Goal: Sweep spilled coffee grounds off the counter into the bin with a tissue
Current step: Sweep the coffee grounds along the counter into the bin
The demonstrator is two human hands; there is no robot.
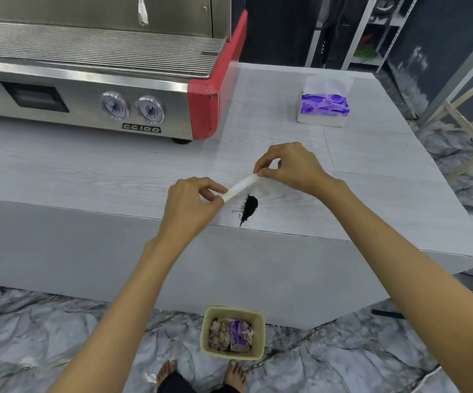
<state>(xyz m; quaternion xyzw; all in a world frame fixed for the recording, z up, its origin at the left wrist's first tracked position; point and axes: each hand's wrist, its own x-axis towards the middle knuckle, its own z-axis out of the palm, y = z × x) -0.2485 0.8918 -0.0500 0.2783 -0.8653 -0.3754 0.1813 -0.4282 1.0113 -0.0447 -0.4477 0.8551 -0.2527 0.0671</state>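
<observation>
A small dark heap of coffee grounds [248, 207] lies on the pale wood-grain counter [87, 171], close to its front edge. Just above and behind the heap, a white tissue [242, 186] is folded into a narrow strip and stretched between both hands. My left hand [194, 198] pinches its lower left end and my right hand [287, 167] pinches its upper right end. On the floor below the counter edge stands a small yellow-green bin [260, 336] with crumpled waste inside.
A steel and red espresso machine [110, 89] fills the counter's back left. A purple-and-white tissue box [323, 109] stands at the back right. The counter's right edge drops to a marble-patterned floor [31, 336]. My bare feet [201, 375] are beside the bin.
</observation>
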